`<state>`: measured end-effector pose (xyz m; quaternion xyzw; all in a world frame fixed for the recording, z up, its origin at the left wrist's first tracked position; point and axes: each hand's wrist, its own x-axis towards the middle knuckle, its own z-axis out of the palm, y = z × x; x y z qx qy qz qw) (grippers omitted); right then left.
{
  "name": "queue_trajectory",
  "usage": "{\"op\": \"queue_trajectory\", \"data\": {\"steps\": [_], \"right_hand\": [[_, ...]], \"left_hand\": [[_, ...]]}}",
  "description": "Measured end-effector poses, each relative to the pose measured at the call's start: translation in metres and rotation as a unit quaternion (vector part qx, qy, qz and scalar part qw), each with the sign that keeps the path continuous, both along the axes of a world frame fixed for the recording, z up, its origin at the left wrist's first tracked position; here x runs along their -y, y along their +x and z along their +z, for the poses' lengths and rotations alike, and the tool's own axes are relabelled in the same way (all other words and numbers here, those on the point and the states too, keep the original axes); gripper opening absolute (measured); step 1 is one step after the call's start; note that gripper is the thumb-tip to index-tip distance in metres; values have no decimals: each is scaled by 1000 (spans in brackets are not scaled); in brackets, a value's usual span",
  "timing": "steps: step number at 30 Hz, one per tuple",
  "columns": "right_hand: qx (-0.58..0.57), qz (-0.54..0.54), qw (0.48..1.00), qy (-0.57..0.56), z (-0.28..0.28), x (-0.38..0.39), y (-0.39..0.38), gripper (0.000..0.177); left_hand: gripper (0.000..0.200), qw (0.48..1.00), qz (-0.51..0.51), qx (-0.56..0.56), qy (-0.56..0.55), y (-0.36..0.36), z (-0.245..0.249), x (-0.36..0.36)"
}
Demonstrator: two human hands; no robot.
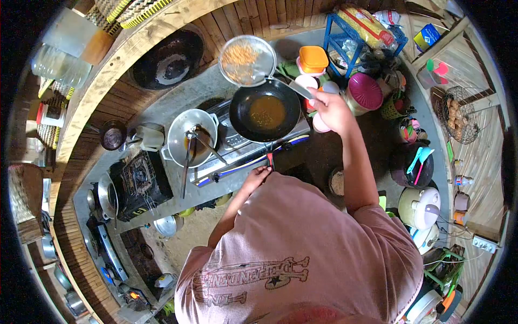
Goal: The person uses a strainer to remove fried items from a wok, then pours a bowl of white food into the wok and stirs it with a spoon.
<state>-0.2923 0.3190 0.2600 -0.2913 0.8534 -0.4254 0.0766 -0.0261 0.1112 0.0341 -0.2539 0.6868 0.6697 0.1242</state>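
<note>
The left hand (256,175) rests at the front edge of the one stove (237,144), fingers bent (whether gripping, I cannot tell). On the stove sit one black pan (264,110) of oil and one silver pot (189,135). Farther off, the right hand (330,109) clasps the handle of one strainer (245,60), which is held above the pan's far rim.

The person wears a loose, faded pink T-shirt (324,243) with short sleeves (386,221). A dark print (251,278) runs across it: blocky lettering, a star and bone shapes. Below the sleeves both arms are bare down to the left hand (256,177) and right hand (332,110).
</note>
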Motion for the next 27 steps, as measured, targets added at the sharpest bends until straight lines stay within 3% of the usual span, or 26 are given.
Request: {"op": "queue_trajectory", "data": {"steps": [3, 5, 8, 11, 14, 16, 18, 24, 27], "right_hand": [[37, -9, 999, 29, 18, 0, 4, 36], [39, 30, 999, -19, -28, 3, -3, 38], [46, 12, 996, 79, -112, 8, -6, 36], [79, 12, 987, 139, -144, 6, -7, 37], [86, -3, 994, 63, -118, 6, -5, 38], [88, -4, 993, 82, -60, 7, 1, 39], [101, -10, 993, 53, -46, 6, 1, 39], [79, 2, 991, 110, -128, 0, -15, 40], [78, 13, 994, 70, -119, -5, -6, 40]], "left_hand": [[41, 999, -33, 26, -16, 1, -28, 8], [41, 999, -28, -6, -23, 0, -15, 4], [41, 1000, -22, -20, -2, 0, -23, 4], [42, 1000, -21, -16, 15, 2, -35, 5], [41, 1000, -22, -2, 5, 3, -29, 5], [41, 999, -24, 21, 5, 4, -16, 1], [40, 999, -40, 6, -33, 2, -4, -3], [39, 995, -77, 0, -68, 3, -39, -2], [38, 992, -63, -44, -103, 8, -87, -3]]}}
